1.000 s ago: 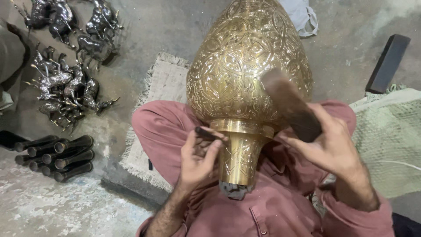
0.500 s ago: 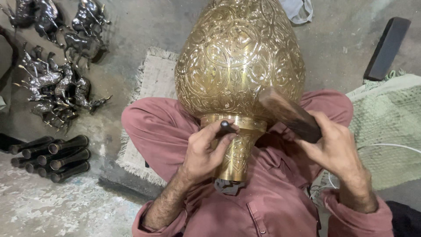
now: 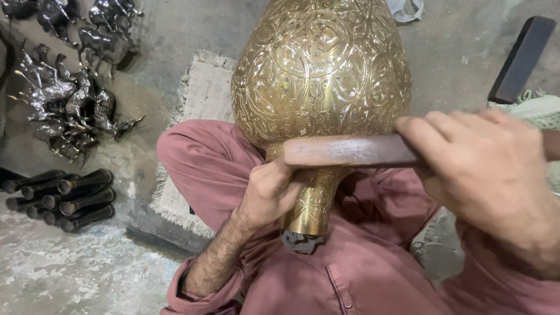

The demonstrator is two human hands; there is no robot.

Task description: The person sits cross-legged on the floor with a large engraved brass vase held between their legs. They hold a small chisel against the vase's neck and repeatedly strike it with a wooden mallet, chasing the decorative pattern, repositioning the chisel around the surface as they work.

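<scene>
A rough grey concrete floor (image 3: 478, 46) fills the background, with a frayed woven mat (image 3: 201, 105) spread under the seated person's legs. The right hand (image 3: 484, 175) is wrapped fully closed around a flat wooden mallet (image 3: 350, 150), which lies level across the picture with its free end just over the left hand. The left hand (image 3: 268, 192) is curled tight against the narrow neck of a large engraved brass vase (image 3: 321, 70); its fingers look pinched around something small, perhaps a chasing punch, but the tool itself is hidden behind the mallet and I cannot tell for sure. The vase rests in the person's lap on rose-coloured clothing (image 3: 198, 157), its wide patterned belly pointing away and its neck (image 3: 309, 204) toward the body, with a dark plug (image 3: 300, 240) at the mouth. Judging by the pose, the step in hand is chasing or tapping decoration into the band where neck meets belly, the mallet poised over the left hand's grip. A sound next blow would call for the left hand holding steady on the curved metal and the mallet landing squarely, clear of the knuckles, since a slip could mar the finished engraving. Off to the left, well apart, lie a cluster of dark metal horse figurines (image 3: 70, 93) and a row of dark tubes (image 3: 64, 198); a black bar (image 3: 522, 55) lies at upper right.
</scene>
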